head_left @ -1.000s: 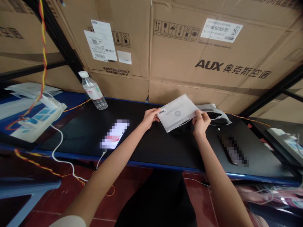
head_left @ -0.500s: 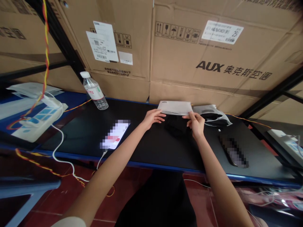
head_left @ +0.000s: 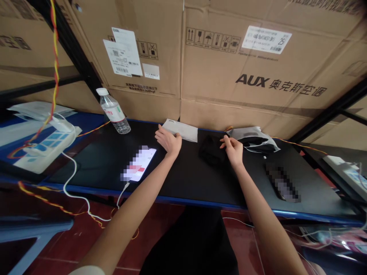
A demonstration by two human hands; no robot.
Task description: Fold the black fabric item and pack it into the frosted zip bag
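Note:
A flat white packet (head_left: 186,130) lies near the back edge of the black table. My left hand (head_left: 169,141) is over its left part, fingers spread; whether the palm touches it is hard to tell. My right hand (head_left: 233,150) is at the right edge of a dark cloth item (head_left: 211,149), thumb and index finger close together; any bit of cloth between them is too small to make out. Right of that hand lies a grey-white bag (head_left: 252,135) with black material showing at its opening.
A water bottle (head_left: 114,110) leans at the back left. A lit phone (head_left: 140,164) with a white cable lies left, and a dark phone (head_left: 282,181) right. A power strip (head_left: 46,149) sits far left. Large cardboard boxes (head_left: 212,76) stand behind the table (head_left: 195,179).
The white packet has moved left and down onto the table with my left hand. My right hand has let go of it and shifted slightly left, beside the dark cloth.

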